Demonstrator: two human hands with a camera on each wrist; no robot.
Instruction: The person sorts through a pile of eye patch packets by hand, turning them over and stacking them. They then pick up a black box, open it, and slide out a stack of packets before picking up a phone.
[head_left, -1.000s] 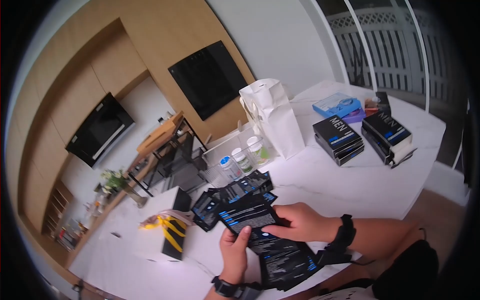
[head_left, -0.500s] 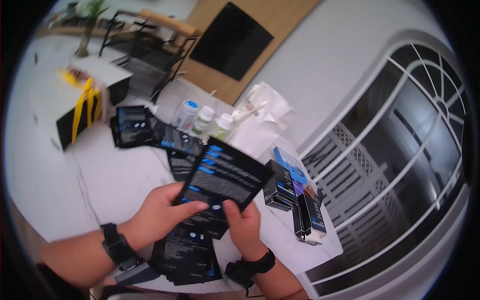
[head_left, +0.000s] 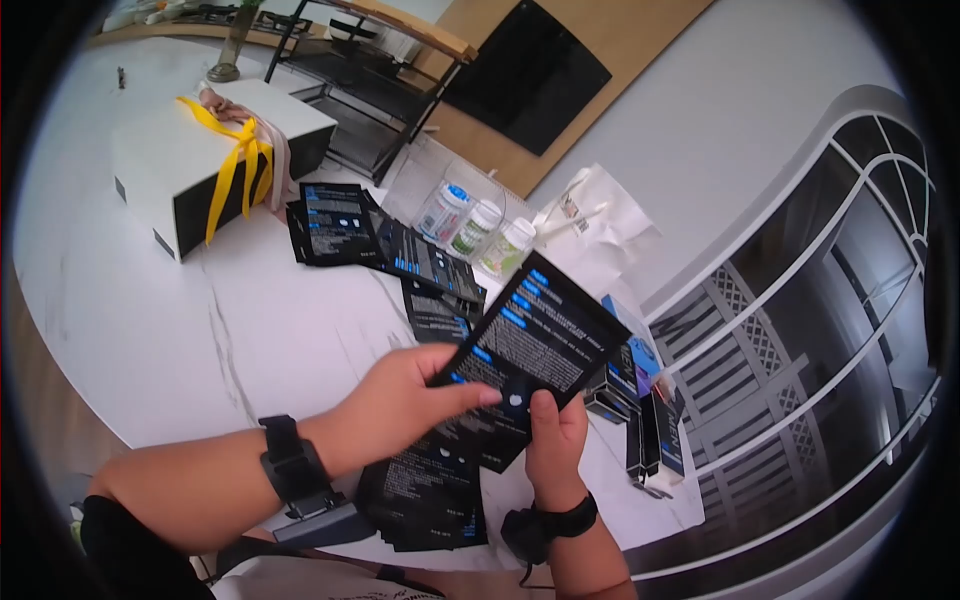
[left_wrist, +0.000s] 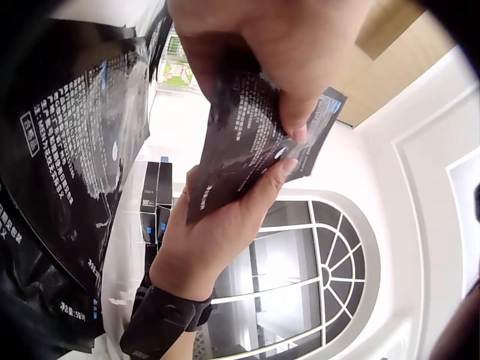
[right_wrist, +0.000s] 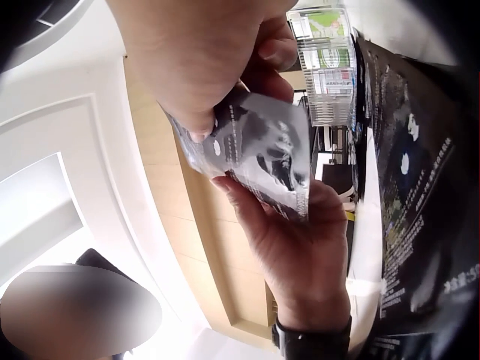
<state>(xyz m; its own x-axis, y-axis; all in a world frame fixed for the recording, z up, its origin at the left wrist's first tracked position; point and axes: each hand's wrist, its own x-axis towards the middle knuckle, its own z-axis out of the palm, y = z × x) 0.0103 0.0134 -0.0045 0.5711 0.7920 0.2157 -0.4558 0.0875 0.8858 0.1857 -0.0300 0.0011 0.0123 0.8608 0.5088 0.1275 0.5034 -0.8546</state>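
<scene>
Both hands hold a flat black packet with white and blue print [head_left: 548, 325], tilted in front of the chest. My left hand [head_left: 395, 410] pinches its lower left side, thumb on the printed face; my right hand [head_left: 556, 445] pinches its lower edge, thumb also in front. The fingers behind it are mostly hidden. In the left wrist view the packet [left_wrist: 240, 142] is between both hands; the right wrist view shows its shiny side [right_wrist: 262, 150]. Under the hands lies a fanned pile of similar packets [head_left: 425, 505], and other packets [head_left: 335, 228] lie farther back.
On the marble table [head_left: 265, 330], a white and black box with yellow ribbon [head_left: 240, 165] stands at the back left. Bottles [head_left: 475, 230] stand in a clear holder beside a white bag [head_left: 600, 225]. Black boxes [head_left: 655, 440] and a blue box [head_left: 640, 345] are at the right.
The head view has swung round, so the table objects appear at a different angle and farther left. Both hands still hold a packet, which now appears farther right than half a second ago.
</scene>
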